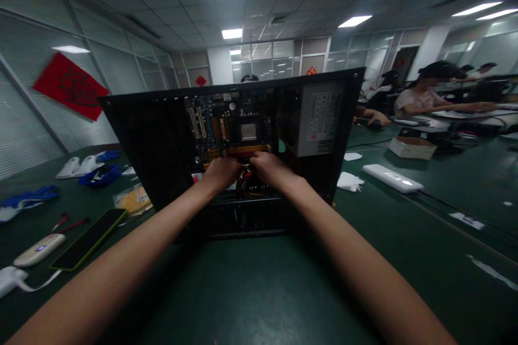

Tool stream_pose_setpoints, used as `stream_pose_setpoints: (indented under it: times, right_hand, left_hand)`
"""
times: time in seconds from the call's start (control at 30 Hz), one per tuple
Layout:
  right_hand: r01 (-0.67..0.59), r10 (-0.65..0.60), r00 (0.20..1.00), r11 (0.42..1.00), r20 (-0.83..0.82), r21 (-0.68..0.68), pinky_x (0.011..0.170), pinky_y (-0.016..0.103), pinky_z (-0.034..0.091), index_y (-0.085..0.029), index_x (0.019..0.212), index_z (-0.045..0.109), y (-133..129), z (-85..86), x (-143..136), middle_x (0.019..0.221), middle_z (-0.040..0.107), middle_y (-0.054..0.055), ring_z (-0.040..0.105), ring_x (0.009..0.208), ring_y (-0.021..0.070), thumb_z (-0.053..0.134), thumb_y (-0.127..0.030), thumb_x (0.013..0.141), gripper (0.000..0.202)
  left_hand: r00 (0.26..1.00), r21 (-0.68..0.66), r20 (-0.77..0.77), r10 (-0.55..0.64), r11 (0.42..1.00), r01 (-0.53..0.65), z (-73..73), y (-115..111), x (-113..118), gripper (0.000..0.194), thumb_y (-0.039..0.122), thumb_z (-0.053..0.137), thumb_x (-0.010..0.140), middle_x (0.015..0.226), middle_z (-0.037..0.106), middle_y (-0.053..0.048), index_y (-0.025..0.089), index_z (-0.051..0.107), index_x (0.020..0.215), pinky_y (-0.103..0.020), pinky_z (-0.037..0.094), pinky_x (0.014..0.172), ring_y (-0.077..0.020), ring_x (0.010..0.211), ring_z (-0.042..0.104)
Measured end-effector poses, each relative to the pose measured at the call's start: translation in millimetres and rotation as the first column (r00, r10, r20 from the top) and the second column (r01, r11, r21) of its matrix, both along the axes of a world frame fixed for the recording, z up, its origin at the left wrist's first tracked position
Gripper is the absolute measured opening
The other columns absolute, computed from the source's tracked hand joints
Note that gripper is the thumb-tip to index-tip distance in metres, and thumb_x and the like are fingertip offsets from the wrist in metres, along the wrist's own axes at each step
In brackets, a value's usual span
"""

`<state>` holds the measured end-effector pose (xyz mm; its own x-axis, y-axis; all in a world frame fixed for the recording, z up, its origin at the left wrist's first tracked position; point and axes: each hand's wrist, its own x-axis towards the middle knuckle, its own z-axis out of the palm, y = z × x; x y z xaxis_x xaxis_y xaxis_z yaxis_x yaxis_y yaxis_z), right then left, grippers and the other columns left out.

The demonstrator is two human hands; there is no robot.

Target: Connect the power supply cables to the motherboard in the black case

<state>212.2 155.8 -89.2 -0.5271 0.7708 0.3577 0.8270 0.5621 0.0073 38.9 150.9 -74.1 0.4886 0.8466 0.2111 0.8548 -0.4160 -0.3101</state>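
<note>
An open black computer case [137, 140] stands before me on the green table [251, 280]. Inside it is a motherboard [243, 110] with a square processor [248, 131] and orange memory slots [246, 149]. A silver power supply [319, 121] is fixed at the upper right. My left hand [222, 173] reaches in just below the slots, fingers curled closed. Close beside it, my right hand [273, 168] is closed too, its fingertips bent inward. Dark and red cables [253, 182] hang under the hands. Whatever the fingers grip is hidden from view.
On the left lie a phone [91, 237], a white oval device [39, 250], a yellowish packet [135, 198] and blue-and-white gloves [30, 197]. A white power strip [392, 178] and an open cardboard box [413, 146] are on the right. Other people [429, 91] sit farther back.
</note>
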Motion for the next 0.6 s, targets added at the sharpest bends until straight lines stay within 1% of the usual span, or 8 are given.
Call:
stream_pose_setpoints:
  times: [0.13, 0.27, 0.43, 0.6]
  right_hand:
    - [-0.001, 0.001, 1.000, 0.999, 0.003, 0.042, 0.086, 0.030, 0.045, -0.011, 0.106, 0.071, 1.8, -4.9, -3.2, 0.114, 0.067, 0.015, 0.062, 0.107, 0.0245, 0.047, -0.008, 0.094, 0.028]
    - [0.001, -0.001, 1.000, 0.999, 0.009, 0.033, 0.085, 0.029, 0.045, -0.011, 0.104, 0.071, 3.8, -8.8, -5.2, 0.112, 0.067, 0.015, 0.063, 0.103, 0.0231, 0.047, -0.009, 0.094, 0.026]
    - [-0.004, 0.002, 0.998, 0.999, 0.057, 0.038, 0.085, 0.029, 0.046, -0.011, 0.108, 0.071, 2.5, -6.5, -6.9, 0.113, 0.066, 0.015, 0.063, 0.104, 0.0227, 0.046, -0.010, 0.096, 0.028]
    - [-0.017, 0.008, 0.989, 0.998, 0.148, 0.055, 0.090, 0.029, 0.046, -0.010, 0.111, 0.070, 0.4, -3.9, -9.5, 0.115, 0.064, 0.015, 0.060, 0.109, 0.0226, 0.045, -0.009, 0.098, 0.029]
  left_hand:
    - [1.000, -0.004, 0.026, 0.005, 1.000, -0.004, -1.3, 1.8, 0.4, 0.035, 0.026, 0.045, 0.097, 0.111, 0.074, -0.015, 0.019, 0.076, 0.112, -0.041, 0.056, 0.083, -0.0320, 0.102, 0.071]
    - [0.998, 0.010, 0.056, 0.010, 1.000, -0.011, -3.7, 4.1, -0.7, 0.034, 0.027, 0.045, 0.097, 0.111, 0.074, -0.014, 0.019, 0.076, 0.109, -0.038, 0.056, 0.084, -0.0302, 0.101, 0.071]
    - [0.996, 0.012, 0.084, -0.011, 1.000, 0.010, -4.4, 4.3, -2.9, 0.034, 0.027, 0.046, 0.097, 0.112, 0.074, -0.014, 0.018, 0.075, 0.111, -0.039, 0.055, 0.085, -0.0309, 0.103, 0.071]
    - [0.994, -0.002, 0.111, -0.025, 1.000, 0.025, -4.8, 5.9, -6.2, 0.033, 0.028, 0.047, 0.097, 0.113, 0.074, -0.014, 0.019, 0.075, 0.111, -0.039, 0.055, 0.085, -0.0310, 0.104, 0.071]
